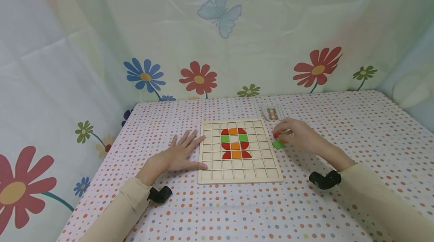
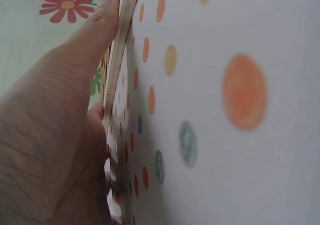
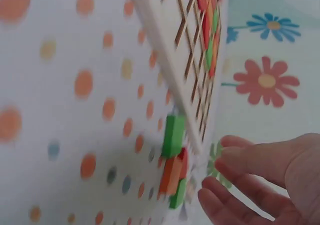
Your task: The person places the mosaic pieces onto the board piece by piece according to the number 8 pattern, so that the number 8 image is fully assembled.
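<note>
A square wooden grid board (image 1: 261, 163) lies on the table. In its middle columns sit red quarter-round pieces (image 1: 226, 155), orange square pieces (image 1: 235, 146) and green square pieces (image 1: 225, 138). My left hand (image 1: 181, 155) has its fingers spread beside the board, with thumb and index finger on its left edge. Off the board's right edge, my right hand (image 1: 294, 133) hovers by a few loose pieces, fingers loosely bent. The right wrist view shows a green block (image 3: 173, 136), an orange block (image 3: 171, 175) and a red piece (image 3: 183, 161) below the fingers, with nothing between thumb and fingertips.
A small pattern card (image 1: 272, 113) with a coloured grid lies behind the board, toward the right. The table wears a dotted cloth (image 1: 210, 212). A flower-printed curtain (image 1: 264, 54) hangs behind it. Each wrist carries a black camera strap (image 1: 324, 180).
</note>
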A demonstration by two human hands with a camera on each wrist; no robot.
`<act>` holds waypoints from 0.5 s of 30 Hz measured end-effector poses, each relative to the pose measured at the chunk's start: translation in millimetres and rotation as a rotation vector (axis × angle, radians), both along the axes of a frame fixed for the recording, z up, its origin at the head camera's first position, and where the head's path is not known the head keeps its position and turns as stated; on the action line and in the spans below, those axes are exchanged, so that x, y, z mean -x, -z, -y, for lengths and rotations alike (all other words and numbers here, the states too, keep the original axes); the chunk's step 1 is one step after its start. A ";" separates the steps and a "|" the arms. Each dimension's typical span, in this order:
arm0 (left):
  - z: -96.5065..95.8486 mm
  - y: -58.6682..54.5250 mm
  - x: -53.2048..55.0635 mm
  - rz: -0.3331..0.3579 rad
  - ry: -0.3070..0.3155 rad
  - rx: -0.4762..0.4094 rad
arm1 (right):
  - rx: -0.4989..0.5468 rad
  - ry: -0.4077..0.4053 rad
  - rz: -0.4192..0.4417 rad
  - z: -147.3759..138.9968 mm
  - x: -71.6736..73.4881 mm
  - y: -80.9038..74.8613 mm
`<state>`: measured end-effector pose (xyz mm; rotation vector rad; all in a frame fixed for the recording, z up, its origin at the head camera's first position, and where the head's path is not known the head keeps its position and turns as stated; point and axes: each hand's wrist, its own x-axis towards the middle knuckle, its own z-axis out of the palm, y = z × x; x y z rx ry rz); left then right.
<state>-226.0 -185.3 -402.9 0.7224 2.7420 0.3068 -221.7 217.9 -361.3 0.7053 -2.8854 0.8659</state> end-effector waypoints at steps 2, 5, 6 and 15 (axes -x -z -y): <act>-0.3 0.4 -0.9 0.000 -0.001 0.002 | 0.005 0.043 0.024 -4.4 7.5 2.0; -0.5 1.1 -1.6 0.002 -0.003 -0.001 | -0.014 0.073 0.047 -7.8 17.2 4.0; -0.7 1.0 -1.8 0.002 -0.002 0.000 | -0.025 0.076 0.052 -8.1 20.2 4.4; -0.9 -2.6 -2.0 0.006 0.001 -0.007 | -0.131 0.144 0.174 -9.0 38.7 3.6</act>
